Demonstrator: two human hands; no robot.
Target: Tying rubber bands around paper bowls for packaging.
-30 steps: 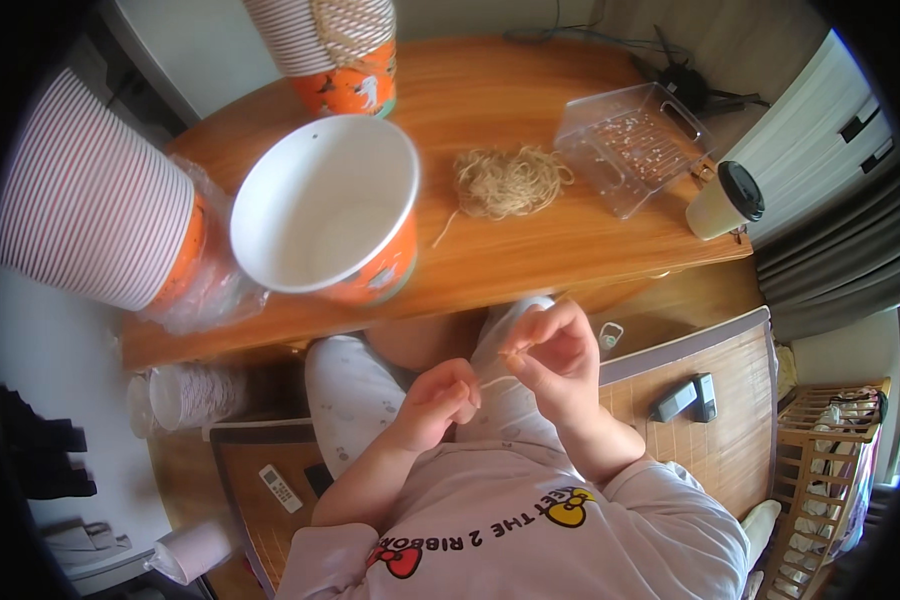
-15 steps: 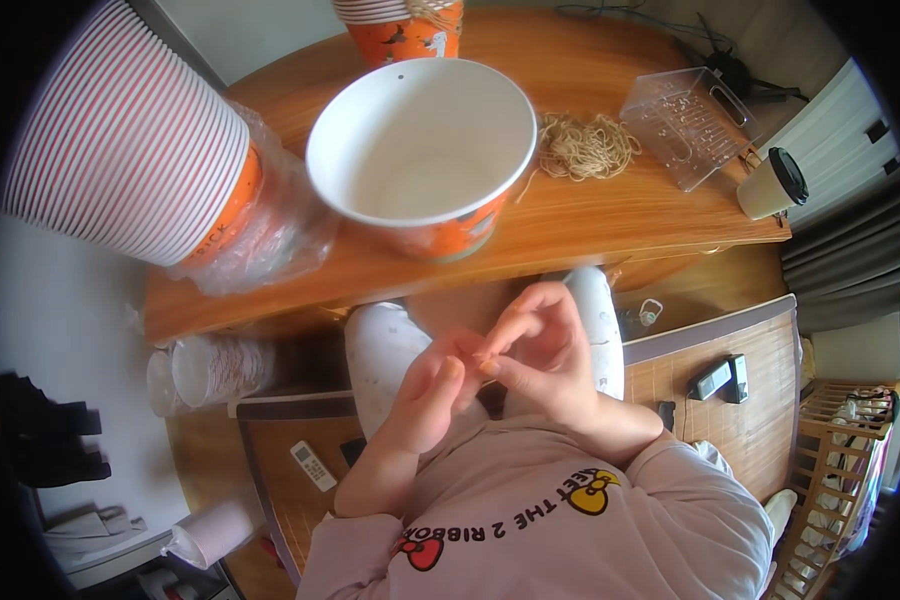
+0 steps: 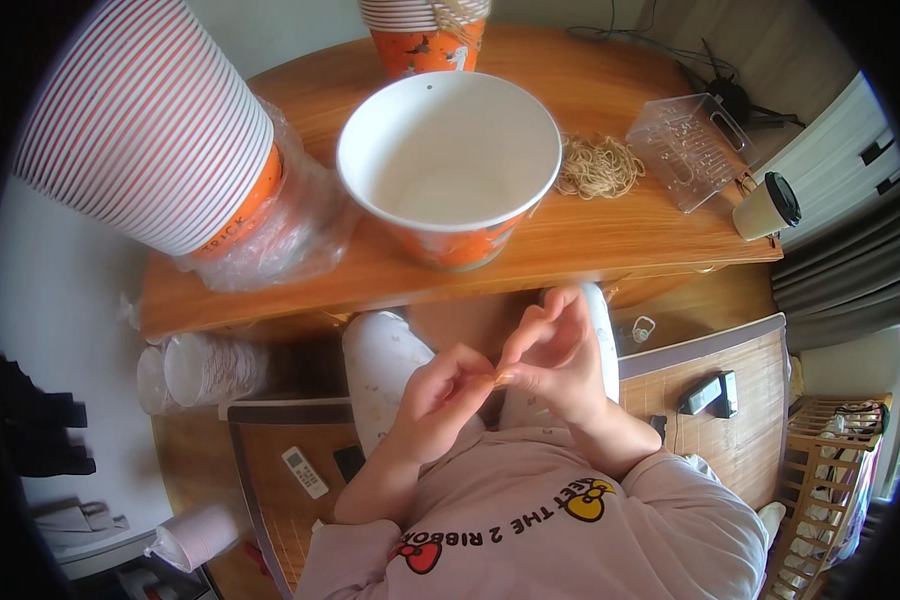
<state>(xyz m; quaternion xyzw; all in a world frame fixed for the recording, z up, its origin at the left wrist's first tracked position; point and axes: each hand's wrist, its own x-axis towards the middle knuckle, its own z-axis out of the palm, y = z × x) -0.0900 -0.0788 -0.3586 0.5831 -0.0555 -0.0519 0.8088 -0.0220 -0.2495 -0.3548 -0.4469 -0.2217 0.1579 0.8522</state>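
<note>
My left hand (image 3: 444,398) and my right hand (image 3: 558,360) meet above my lap, thumbs and forefingers pinched together tip to tip. Whatever is between the fingertips is too small to make out. On the desk in front of them stands a large paper bucket (image 3: 448,150), white inside and orange printed outside, with a small hole under its far rim. It is open side up, and neither hand touches it. To its right lies a loose heap of beige twine (image 3: 600,168).
A tall stack of buckets (image 3: 160,130) leans in clear plastic at the wooden desk's (image 3: 560,250) left. Behind stands another stack (image 3: 428,40) with twine on it. A clear plastic box (image 3: 692,150) and a lidded cup (image 3: 767,207) are at the right. Wrapped cups (image 3: 205,370) sit below left.
The whole view has shifted slightly, so the desk things sit a little further right. The left fingers are more curled, and both hands stay pinched together over my lap.
</note>
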